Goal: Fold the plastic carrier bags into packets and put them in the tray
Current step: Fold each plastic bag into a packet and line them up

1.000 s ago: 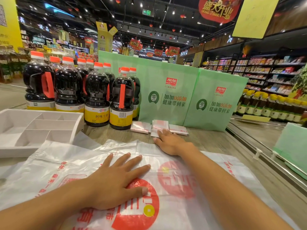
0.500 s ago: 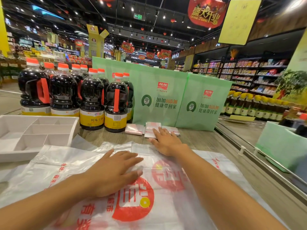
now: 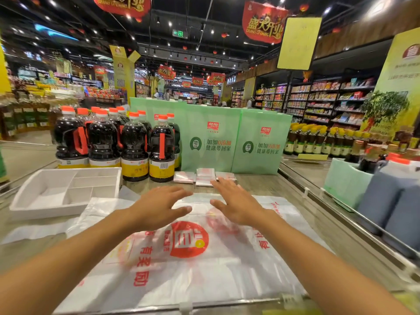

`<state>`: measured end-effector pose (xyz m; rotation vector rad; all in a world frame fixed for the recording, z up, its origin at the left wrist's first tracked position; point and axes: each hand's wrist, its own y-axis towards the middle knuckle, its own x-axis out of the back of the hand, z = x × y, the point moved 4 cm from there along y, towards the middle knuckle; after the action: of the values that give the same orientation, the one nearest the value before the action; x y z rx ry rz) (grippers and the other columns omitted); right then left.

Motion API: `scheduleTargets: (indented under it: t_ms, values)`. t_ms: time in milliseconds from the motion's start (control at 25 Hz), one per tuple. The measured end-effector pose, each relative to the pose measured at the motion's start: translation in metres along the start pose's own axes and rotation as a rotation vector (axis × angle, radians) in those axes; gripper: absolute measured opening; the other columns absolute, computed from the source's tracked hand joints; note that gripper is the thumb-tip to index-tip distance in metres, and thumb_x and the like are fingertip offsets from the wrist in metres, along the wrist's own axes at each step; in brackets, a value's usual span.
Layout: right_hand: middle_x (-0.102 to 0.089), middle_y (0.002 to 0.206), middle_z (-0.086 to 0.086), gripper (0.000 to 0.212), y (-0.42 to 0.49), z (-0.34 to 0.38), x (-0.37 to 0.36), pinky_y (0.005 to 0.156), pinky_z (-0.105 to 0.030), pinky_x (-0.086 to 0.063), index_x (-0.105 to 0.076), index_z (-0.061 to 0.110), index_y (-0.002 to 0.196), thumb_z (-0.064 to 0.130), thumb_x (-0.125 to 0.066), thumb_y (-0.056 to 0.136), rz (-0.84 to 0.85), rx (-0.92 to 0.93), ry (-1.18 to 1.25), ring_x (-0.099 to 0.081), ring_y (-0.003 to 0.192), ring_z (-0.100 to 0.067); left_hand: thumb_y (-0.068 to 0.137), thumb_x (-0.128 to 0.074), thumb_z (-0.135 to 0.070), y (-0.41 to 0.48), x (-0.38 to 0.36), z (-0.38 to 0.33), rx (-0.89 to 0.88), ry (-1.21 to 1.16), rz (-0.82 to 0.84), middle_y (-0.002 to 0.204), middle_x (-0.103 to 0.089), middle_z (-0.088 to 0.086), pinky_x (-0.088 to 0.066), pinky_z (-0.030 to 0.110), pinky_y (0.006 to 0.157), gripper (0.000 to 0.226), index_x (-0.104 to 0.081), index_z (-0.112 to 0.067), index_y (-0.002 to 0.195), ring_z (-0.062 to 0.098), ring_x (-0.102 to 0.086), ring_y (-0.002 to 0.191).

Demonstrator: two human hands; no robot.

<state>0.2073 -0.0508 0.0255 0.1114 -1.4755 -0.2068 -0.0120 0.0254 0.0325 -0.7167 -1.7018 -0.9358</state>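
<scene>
While both hands are spread flat over it, the white plastic carrier bag (image 3: 204,258) lies opened out on the wood-grain counter (image 3: 261,185) right in front of the person. Its round red logo and red Chinese characters are too blurred to read in full. The left hand (image 3: 159,205) and the right hand (image 3: 236,205) are palm down with fingers straight and splayed, gripping nothing; whether they press on the plastic I cannot tell. Just past the right fingertips, three folded packets (image 3: 205,176) sit in a row at the foot of two pale green bags (image 3: 211,142) printed with the red 加加 mark and "加加0添加 健康带回家". The white divided tray (image 3: 45,208) stands to the left of the carrier bag, near the dark sauce bottles (image 3: 134,144) with orange caps and yellow labels. Overhead, a red banner (image 3: 263,23) reads "盛大开业 GRAND OPENING"
</scene>
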Motion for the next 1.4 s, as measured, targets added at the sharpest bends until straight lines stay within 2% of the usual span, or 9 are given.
scheduleTargets:
  t_ms: [240, 400, 560, 760, 920, 1080, 1200, 1280, 1400]
  values:
    - [-0.004, 0.170, 0.014, 0.070, -0.091, 0.019, 0.005, 0.128, -0.039, -0.007, -0.012, 0.038, 0.162, 0.054, -0.046, 0.103, 0.121, 0.060, 0.186, 0.000, 0.156, -0.008, 0.100, -0.053, -0.055, -0.073, -0.007, -0.023, 0.036, -0.156, 0.221, 0.160, -0.036, -0.009, -0.027, 0.034, 0.119, 0.052, -0.044, -0.043, 0.149, 0.010, -0.033, 0.144]
    - [-0.008, 0.170, 0.013, 0.072, -0.127, 0.021, -0.012, 0.127, -0.039, -0.008, -0.013, 0.041, 0.161, 0.060, -0.047, 0.101, 0.342, 0.099, 0.158, -0.006, 0.155, -0.010, 0.098, -0.041, -0.069, -0.108, -0.028, -0.033, 0.080, -0.029, 0.475, 0.170, -0.007, -0.009, -0.004, 0.048, 0.126, 0.065, -0.017, -0.053, 0.157, 0.017, -0.003, 0.157]
    - [0.006, 0.171, 0.007, 0.072, -0.125, 0.009, -0.033, 0.126, -0.039, 0.002, -0.004, 0.037, 0.163, 0.063, -0.035, 0.103, 0.475, 0.068, 0.049, 0.007, 0.157, -0.017, 0.093, -0.025, -0.082, -0.100, -0.048, -0.032, 0.082, 0.096, 0.524, 0.168, 0.019, -0.011, 0.013, 0.060, 0.121, 0.071, 0.012, -0.061, 0.151, 0.024, 0.022, 0.154]
    - [0.012, 0.170, 0.006, 0.080, -0.118, -0.026, -0.028, 0.126, -0.046, 0.006, 0.004, 0.035, 0.162, 0.074, -0.023, 0.098, 0.506, -0.041, -0.029, 0.012, 0.157, -0.023, 0.093, -0.017, -0.081, -0.066, -0.053, -0.019, 0.149, 0.197, 0.529, 0.168, 0.021, -0.008, 0.011, 0.058, 0.122, 0.077, 0.012, -0.048, 0.157, 0.027, 0.021, 0.154]
    - [0.013, 0.170, 0.007, 0.106, -0.120, -0.056, -0.024, 0.126, -0.046, 0.005, 0.005, 0.038, 0.162, 0.091, -0.011, 0.072, 0.489, -0.099, -0.008, 0.011, 0.157, -0.023, 0.068, -0.003, -0.098, -0.048, -0.064, -0.014, 0.154, 0.140, 0.465, 0.169, 0.016, -0.009, 0.008, 0.055, 0.124, 0.102, 0.009, -0.051, 0.157, 0.025, 0.015, 0.156]
    - [0.004, 0.171, 0.010, 0.080, -0.122, -0.065, -0.018, 0.126, -0.041, 0.000, -0.006, 0.038, 0.163, 0.075, -0.029, 0.096, 0.448, -0.112, 0.055, 0.003, 0.157, -0.018, 0.085, -0.014, -0.089, -0.043, -0.073, -0.011, 0.162, 0.098, 0.389, 0.169, 0.011, -0.013, 0.006, 0.052, 0.125, 0.082, 0.005, -0.054, 0.156, 0.021, 0.011, 0.157]
    - [-0.023, 0.167, 0.010, 0.068, -0.121, -0.049, 0.001, 0.124, -0.037, -0.015, -0.025, 0.036, 0.160, 0.058, -0.050, 0.100, 0.276, -0.084, -0.010, -0.023, 0.153, -0.016, 0.090, -0.017, -0.085, -0.044, -0.074, -0.012, 0.180, 0.099, 0.367, 0.169, 0.009, -0.015, 0.007, 0.053, 0.125, 0.076, 0.002, -0.054, 0.157, 0.020, 0.011, 0.157]
    - [-0.033, 0.163, 0.010, 0.065, -0.112, -0.021, 0.012, 0.124, -0.039, -0.019, -0.029, 0.035, 0.158, 0.053, -0.052, 0.100, 0.146, -0.011, -0.116, -0.031, 0.149, -0.015, 0.091, -0.017, -0.084, -0.043, -0.073, -0.016, 0.176, 0.094, 0.333, 0.169, 0.009, -0.016, 0.009, 0.054, 0.124, 0.075, 0.001, -0.053, 0.157, 0.019, 0.013, 0.157]
    - [-0.034, 0.163, 0.003, 0.062, -0.092, 0.032, 0.006, 0.123, -0.040, -0.026, -0.029, 0.027, 0.159, 0.042, -0.051, 0.103, 0.081, 0.121, 0.007, -0.033, 0.148, -0.020, 0.096, -0.019, -0.077, -0.039, -0.070, -0.023, 0.124, 0.079, 0.270, 0.168, 0.011, -0.016, 0.009, 0.048, 0.125, 0.072, 0.001, -0.048, 0.159, 0.013, 0.016, 0.155]
